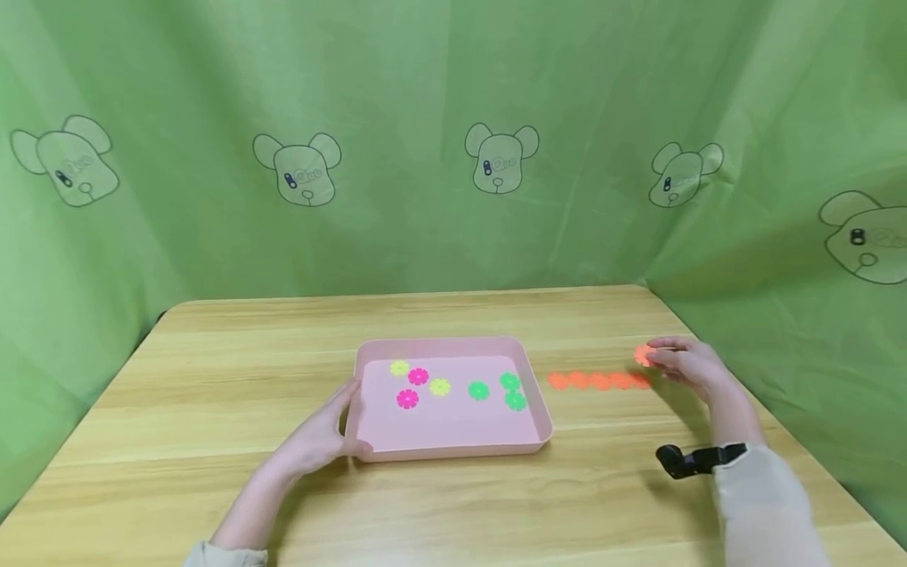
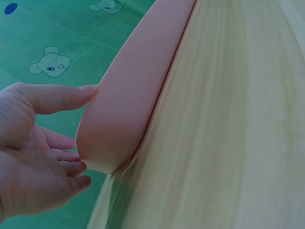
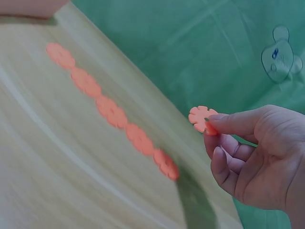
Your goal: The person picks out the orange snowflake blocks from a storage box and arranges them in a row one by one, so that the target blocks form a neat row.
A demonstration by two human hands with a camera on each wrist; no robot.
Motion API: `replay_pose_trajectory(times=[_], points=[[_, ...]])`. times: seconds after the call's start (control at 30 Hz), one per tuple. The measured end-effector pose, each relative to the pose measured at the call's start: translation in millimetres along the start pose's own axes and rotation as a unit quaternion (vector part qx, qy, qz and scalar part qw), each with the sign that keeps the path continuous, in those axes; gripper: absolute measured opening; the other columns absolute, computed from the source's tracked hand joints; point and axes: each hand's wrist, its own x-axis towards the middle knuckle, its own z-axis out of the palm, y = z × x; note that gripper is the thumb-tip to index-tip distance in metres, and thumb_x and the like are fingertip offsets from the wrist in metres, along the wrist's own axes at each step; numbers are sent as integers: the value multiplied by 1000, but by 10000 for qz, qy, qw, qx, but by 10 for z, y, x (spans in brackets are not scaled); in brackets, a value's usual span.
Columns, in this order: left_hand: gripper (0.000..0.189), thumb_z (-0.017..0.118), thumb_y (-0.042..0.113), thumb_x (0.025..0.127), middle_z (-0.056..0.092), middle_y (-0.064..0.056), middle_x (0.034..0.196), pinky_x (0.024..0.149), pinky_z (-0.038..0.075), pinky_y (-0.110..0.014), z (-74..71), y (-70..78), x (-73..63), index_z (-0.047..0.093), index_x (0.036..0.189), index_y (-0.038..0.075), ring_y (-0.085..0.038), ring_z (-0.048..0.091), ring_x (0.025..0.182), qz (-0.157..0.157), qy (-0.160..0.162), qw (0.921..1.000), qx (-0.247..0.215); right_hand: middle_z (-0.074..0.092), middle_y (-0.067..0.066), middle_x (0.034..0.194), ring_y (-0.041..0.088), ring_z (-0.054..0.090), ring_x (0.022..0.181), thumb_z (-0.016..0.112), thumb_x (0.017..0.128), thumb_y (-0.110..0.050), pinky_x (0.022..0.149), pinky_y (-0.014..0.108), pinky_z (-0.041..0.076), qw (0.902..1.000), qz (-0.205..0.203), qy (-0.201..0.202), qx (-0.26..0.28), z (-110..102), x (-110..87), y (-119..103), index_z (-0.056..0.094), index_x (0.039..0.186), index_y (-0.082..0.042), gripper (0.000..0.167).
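Observation:
My right hand (image 1: pixel 690 366) is raised at the right end of a row of flower-shaped discs. Between thumb and fingertips it pinches an orange notched disc (image 3: pixel 202 119). Below it on the table several like orange discs (image 3: pixel 112 112) lie end to end; whether they interlock cannot be told. My left hand (image 1: pixel 322 433) holds the near left corner of a pink tray (image 1: pixel 453 452), thumb on the near wall and fingers along the left side. In the tray lie loose yellow (image 1: pixel 440 387), pink (image 1: pixel 407 399) and green (image 1: pixel 479 390) discs.
The wooden table (image 1: pixel 234 378) carries the tray in its middle, with the orange row to the tray's right. A green curtain (image 1: pixel 397 236) with printed bear heads hangs behind the table and along both sides. A black strap (image 1: pixel 697 461) sits on the right wrist.

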Motion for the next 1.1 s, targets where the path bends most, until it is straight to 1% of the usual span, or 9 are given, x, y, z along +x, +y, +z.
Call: replay_pose_trajectory(times=[0.13, 0.23, 0.3, 0.43, 0.5, 0.53, 0.63, 0.73, 1.1], points=[[101, 78, 8, 66, 12, -24, 151, 110, 8, -53, 3, -11, -3, 16, 145, -6, -38, 9, 138, -27, -14, 10000, -12, 63, -17, 83, -1, 60, 77, 61, 89, -17, 67, 23, 51, 9998, 136, 148, 35, -53, 0, 104, 57, 110, -11, 22], [102, 78, 8, 66, 11, -24, 151, 110, 8, -52, 2, -24, -2, 16, 145, -6, -38, 9, 138, -34, -15, 10000, -11, 63, -16, 80, 1, 59, 73, 63, 88, -16, 63, 22, 51, 9993, 161, 330, 85, -80, 7, 175, 57, 110, -7, 24], [102, 78, 8, 66, 11, -24, 151, 110, 8, -52, 0, -32, -2, 15, 145, -7, -38, 8, 138, -40, -11, 10000, -9, 63, -16, 79, 2, 58, 72, 64, 87, -15, 63, 21, 52, 9986, 180, 481, 124, -98, 16, 225, 58, 108, -8, 23], [102, 78, 8, 65, 11, -23, 151, 110, 7, -52, -6, -37, -2, 15, 145, -7, -37, 8, 138, -53, -13, 10000, -28, 62, -16, 76, 2, 59, 70, 65, 85, -11, 65, 20, 53, 9966, 244, 762, 195, -133, 17, 314, 61, 95, -17, 12], [102, 78, 8, 65, 11, -23, 151, 110, 7, -52, -8, -34, -2, 15, 145, -7, -37, 8, 138, -49, -6, 10000, -24, 62, -15, 74, 2, 60, 68, 65, 84, -10, 64, 21, 54, 9959, 264, 855, 120, -145, 9, 349, 63, 95, -14, 12], [102, 78, 8, 65, 12, -23, 151, 110, 7, -52, -9, -32, -3, 16, 145, -7, -37, 8, 138, -46, -4, 10000, -5, 62, -14, 74, 3, 60, 68, 65, 84, -9, 64, 21, 54, 9959, 257, 869, 64, -147, 7, 366, 63, 98, -9, 13], [102, 78, 8, 65, 12, -23, 151, 110, 8, -52, -9, -25, -4, 16, 145, -6, -37, 8, 138, -40, 4, 10000, 49, 63, -12, 73, 3, 60, 67, 64, 85, -10, 63, 22, 54, 9954, 252, 891, -261, -145, -2, 403, 56, 112, 9, 33], [102, 78, 8, 65, 12, -23, 151, 110, 8, -52, -8, -16, -3, 16, 145, -6, -37, 8, 138, -39, -2, 10000, 77, 62, -11, 74, 1, 59, 67, 62, 87, -11, 62, 22, 54, 9940, 214, 903, -579, -135, -3, 433, 45, 119, 19, 47], [102, 78, 8, 65, 11, -23, 151, 110, 8, -53, -6, 1, -6, 16, 145, -6, -38, 8, 138, -24, -5, 10000, 80, 61, -8, 74, 3, 54, 66, 62, 87, -16, 58, 23, 50, 9829, 216, 1045, -1502, -109, 27, 489, 54, 110, 15, 40]])
